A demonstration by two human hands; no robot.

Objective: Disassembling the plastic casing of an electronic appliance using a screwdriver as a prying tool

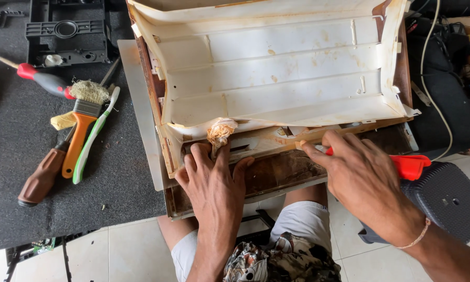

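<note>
A large, yellowed white plastic housing with rust stains and raised ribs (276, 73) lies open side up on the dark felt-covered workbench (15, 146), its near edge overhanging toward the seated person so both hands can reach the brown, corroded lower rim (282, 169). The left hand (214, 180) presses flat on that rim, fingers spread, seemingly to hold the shell down; its thumb and forefinger pinch a crumpled, stained cloth wad (220, 131) against the edge. The right hand (357, 175) is closed round a red-handled tool (410, 166), whose tip meets the rim just beside the fingertips; the tip itself is too hidden to identify.

Off to the left on the bench, well apart from the hands, lie an orange-handled paintbrush (80, 128), a green-and-white toothbrush (95, 136), a brown-handled screwdriver (40, 180) and a red-and-black-handled screwdriver (44, 79), all within reach. A black plastic chassis part (67, 31) sits at the back left corner. A dark plastic stool (449, 201) stands at the right, by a pale cable (428, 78).
</note>
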